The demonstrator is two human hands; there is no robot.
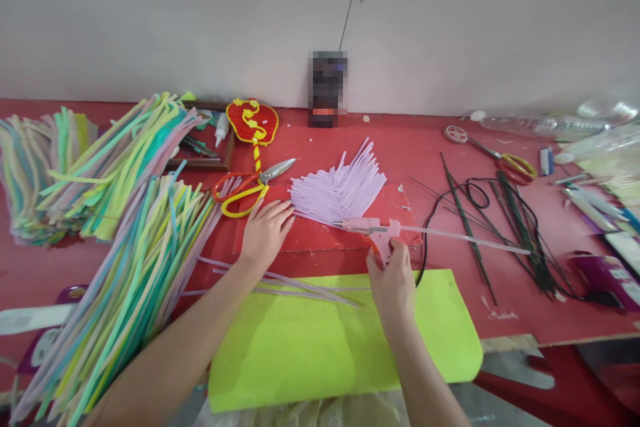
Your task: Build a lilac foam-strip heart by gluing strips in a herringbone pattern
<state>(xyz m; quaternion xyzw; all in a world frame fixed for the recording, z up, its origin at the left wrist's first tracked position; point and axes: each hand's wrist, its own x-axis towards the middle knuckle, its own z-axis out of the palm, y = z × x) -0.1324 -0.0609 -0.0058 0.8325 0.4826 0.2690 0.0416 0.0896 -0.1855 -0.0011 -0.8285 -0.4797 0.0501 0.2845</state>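
My right hand [393,280] is wrapped round the handle of a pink hot glue gun [367,226], with a long clear glue stick [465,238] poking out of its back. The nozzle points left, at the lower edge of a leaf-like piece of lavender pipe cleaners [340,187] laid in a V pattern on a red board [320,240]. My left hand [267,230] lies flat with fingers stretched out, its fingertips by the left end of that piece. Just beyond it are scissors [250,188] with red and yellow handles. Loose lavender pipe cleaners [310,288] lie under my left forearm.
Bundles of coloured pipe cleaners [135,280] fill the left side. A lime-green sheet [330,347] covers the front edge. On the right lie a black cord [425,240], dark green stems [525,233], a second pair of scissors [515,167] and plastic bottles [540,123].
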